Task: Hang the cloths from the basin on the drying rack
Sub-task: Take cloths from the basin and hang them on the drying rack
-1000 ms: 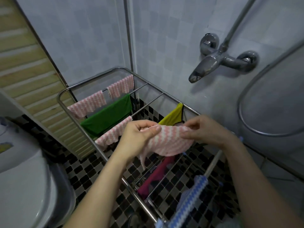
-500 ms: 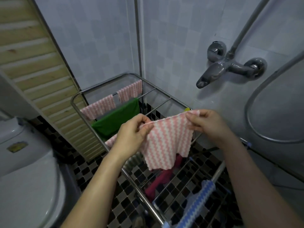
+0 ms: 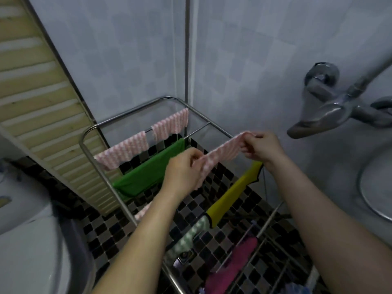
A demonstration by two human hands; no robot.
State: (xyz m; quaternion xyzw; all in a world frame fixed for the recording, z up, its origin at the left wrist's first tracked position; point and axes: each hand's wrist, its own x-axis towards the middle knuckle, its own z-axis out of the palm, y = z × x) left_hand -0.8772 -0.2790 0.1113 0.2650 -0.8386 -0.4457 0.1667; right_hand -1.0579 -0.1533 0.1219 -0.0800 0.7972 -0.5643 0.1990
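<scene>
The left hand (image 3: 182,168) is pinching one end of a pink-and-white striped cloth (image 3: 222,151) and the right hand (image 3: 263,148) is pinching the other, both clamped on its upper edge and stretching it taut. The cloth is hanging in the air above the drying rack (image 3: 91,132), between the green cloth (image 3: 148,172) and the yellow cloth (image 3: 231,196), touching no rail that I can make out. The person seems to be spreading it ready for hanging. The next move is likely calling for lowering it over the bare rail (image 3: 197,131), with fabric falling evenly either side so it is not slipping off.
</scene>
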